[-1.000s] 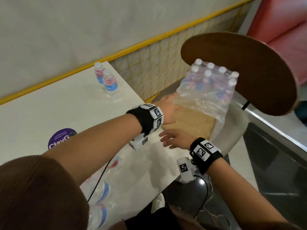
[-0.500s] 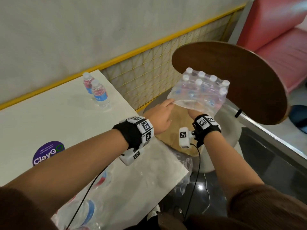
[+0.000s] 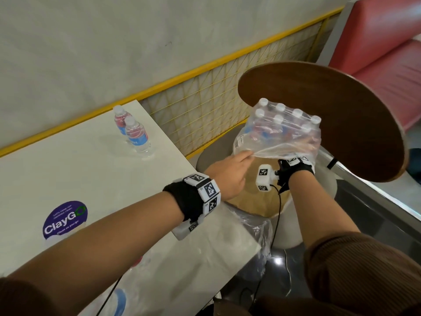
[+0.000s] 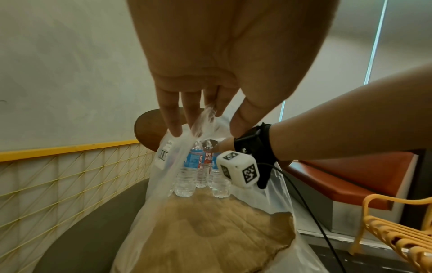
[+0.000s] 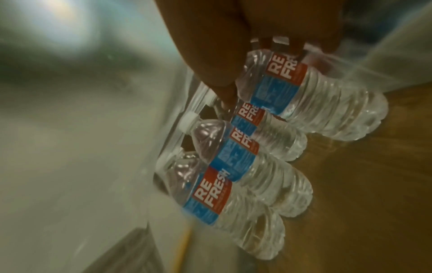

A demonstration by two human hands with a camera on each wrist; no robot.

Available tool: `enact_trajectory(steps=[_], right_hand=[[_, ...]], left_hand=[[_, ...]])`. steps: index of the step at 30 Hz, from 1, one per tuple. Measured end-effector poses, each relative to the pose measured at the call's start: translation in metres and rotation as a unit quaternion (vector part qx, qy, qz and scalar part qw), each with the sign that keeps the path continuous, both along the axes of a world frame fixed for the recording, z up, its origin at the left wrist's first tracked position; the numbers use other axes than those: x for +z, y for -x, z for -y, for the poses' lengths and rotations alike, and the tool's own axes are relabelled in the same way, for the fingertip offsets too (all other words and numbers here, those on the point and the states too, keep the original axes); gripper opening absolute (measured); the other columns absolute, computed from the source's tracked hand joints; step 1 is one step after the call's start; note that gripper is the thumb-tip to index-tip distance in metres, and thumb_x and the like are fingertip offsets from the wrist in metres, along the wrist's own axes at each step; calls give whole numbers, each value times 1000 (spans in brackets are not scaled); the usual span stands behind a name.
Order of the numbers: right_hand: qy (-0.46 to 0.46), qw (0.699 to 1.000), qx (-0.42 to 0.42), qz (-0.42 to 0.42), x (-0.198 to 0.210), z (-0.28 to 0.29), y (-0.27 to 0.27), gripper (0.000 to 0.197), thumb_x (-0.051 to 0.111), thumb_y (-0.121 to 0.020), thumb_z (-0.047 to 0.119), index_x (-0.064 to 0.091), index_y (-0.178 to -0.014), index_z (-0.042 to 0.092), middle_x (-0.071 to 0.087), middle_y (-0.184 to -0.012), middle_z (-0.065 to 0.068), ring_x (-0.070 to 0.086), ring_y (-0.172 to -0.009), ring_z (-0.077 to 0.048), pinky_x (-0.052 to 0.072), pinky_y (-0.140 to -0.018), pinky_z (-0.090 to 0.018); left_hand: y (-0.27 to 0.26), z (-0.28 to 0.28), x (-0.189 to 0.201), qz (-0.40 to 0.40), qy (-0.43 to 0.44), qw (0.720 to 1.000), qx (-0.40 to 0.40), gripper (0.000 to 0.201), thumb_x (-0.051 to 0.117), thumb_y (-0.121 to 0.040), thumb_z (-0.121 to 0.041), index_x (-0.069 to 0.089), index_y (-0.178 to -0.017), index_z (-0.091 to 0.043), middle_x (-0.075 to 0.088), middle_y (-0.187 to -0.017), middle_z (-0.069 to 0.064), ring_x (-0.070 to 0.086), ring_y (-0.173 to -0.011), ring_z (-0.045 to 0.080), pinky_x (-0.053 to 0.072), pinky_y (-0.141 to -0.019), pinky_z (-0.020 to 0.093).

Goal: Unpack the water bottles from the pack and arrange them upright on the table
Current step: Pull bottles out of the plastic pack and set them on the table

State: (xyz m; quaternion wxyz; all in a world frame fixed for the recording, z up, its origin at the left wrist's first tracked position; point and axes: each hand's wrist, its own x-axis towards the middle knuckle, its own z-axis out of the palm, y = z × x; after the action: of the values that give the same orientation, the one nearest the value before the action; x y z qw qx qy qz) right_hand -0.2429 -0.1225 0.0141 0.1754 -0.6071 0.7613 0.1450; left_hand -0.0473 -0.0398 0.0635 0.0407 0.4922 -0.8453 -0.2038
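The pack [image 3: 280,131], several water bottles in clear wrap, stands on a cardboard sheet [image 3: 257,195] on a chair seat beside the table. My left hand [image 3: 247,155] pinches the wrap's loose edge [image 4: 202,118] and holds it up. My right wrist [image 3: 296,166] enters the opening; the hand is inside the wrap. In the right wrist view my right hand [image 5: 252,64] has thumb and fingers round the top of one bottle [image 5: 311,92], with others [image 5: 247,166] beside it. Two bottles [image 3: 136,139] stand upright on the white table [image 3: 68,169].
A round brown chair back [image 3: 330,115] rises just behind the pack. A yellow mesh rail [image 3: 205,106] runs along the wall, a red bench [image 3: 387,53] lies beyond. Crumpled wrap [image 3: 257,233] hangs off the table corner, near a purple sticker [image 3: 65,218]. A yellow chair [image 4: 397,232] stands right.
My right hand left the table's edge and went forward into the wrap. My left hand took the wrap's edge and lifted it.
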Motion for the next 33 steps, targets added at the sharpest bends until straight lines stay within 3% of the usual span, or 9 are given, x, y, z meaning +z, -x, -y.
enact_trajectory(steps=[3, 8, 13, 15, 18, 22, 27, 31, 33], right_hand=[[3, 1000, -1, -25, 3, 2, 6, 46, 56, -93, 30, 47, -137, 20, 45, -144, -5, 44, -130, -24, 42, -101, -33], [-24, 999, -18, 15, -1, -4, 3, 50, 51, -94, 36, 40, -143, 27, 35, -151, -4, 37, -136, -25, 41, -102, -35], [32, 996, -43, 77, -11, -27, -5, 55, 50, -96, 31, 35, -145, 11, 26, -154, -17, 37, -136, -30, 38, -106, -35], [46, 964, -155, 212, -11, -29, -11, 50, 52, -95, 24, 41, -141, 8, 40, -145, -17, 45, -129, -30, 42, -101, -34], [121, 897, -204, 373, -21, -28, -25, 31, 50, -96, 29, 57, -123, 14, 59, -118, -10, 58, -105, -29, 49, -75, -33], [71, 869, -114, 477, -39, -56, -39, 45, 61, -89, 27, 52, -131, 15, 59, -128, -8, 56, -115, -25, 44, -100, -37], [63, 823, -14, 564, -44, -81, -49, 66, 74, -78, 9, 44, -134, 29, 51, -132, 6, 55, -116, -14, 48, -95, -27], [3, 829, -29, 558, -31, -73, -45, 57, 62, -84, 0, 48, -133, 25, 56, -123, 12, 57, -109, -7, 49, -85, -15], [-15, 823, -103, 559, -23, -57, -38, 48, 55, -89, 2, 49, -134, 19, 55, -131, 2, 55, -118, -17, 47, -99, -27]], left_hand=[[4, 0, -1, -2, -10, 1000, -2, 61, 43, -95, -14, 17, -151, -9, 10, -159, -2, 27, -142, 20, 35, -112, 38], [0, 2, -1, -4, -15, 1000, 7, 59, 45, -95, -16, 20, -149, -10, 13, -158, -3, 31, -140, 19, 38, -110, 39], [-6, 9, -5, -5, -9, 999, 33, 61, 46, -94, -18, 21, -149, -13, 13, -157, -4, 37, -135, 22, 42, -104, 41], [-6, 12, -7, -10, -17, 999, 45, 60, 49, -93, -20, 23, -148, -16, 14, -157, -5, 39, -133, 22, 43, -101, 39], [-7, 17, -12, -14, -32, 998, 56, 61, 54, -91, -26, 28, -145, -19, 15, -156, -3, 45, -128, 25, 44, -98, 37], [-6, 18, -16, -13, -51, 996, 70, 66, 60, -87, -37, 30, -145, -26, 12, -157, -3, 47, -126, 25, 42, -94, 32], [-3, 19, -24, -39, -81, 993, 80, 60, 63, -86, -37, 40, -141, -29, 14, -156, -1, 48, -127, 23, 40, -93, 28], [-1, 27, -27, 2, -93, 994, 65, 46, 54, -94, -27, 48, -139, -21, 24, -156, 4, 37, -137, 24, 33, -107, 32], [-2, 30, -27, 13, -87, 994, 64, 46, 54, -94, -28, 47, -139, -21, 29, -154, 6, 36, -138, 26, 30, -109, 32]])
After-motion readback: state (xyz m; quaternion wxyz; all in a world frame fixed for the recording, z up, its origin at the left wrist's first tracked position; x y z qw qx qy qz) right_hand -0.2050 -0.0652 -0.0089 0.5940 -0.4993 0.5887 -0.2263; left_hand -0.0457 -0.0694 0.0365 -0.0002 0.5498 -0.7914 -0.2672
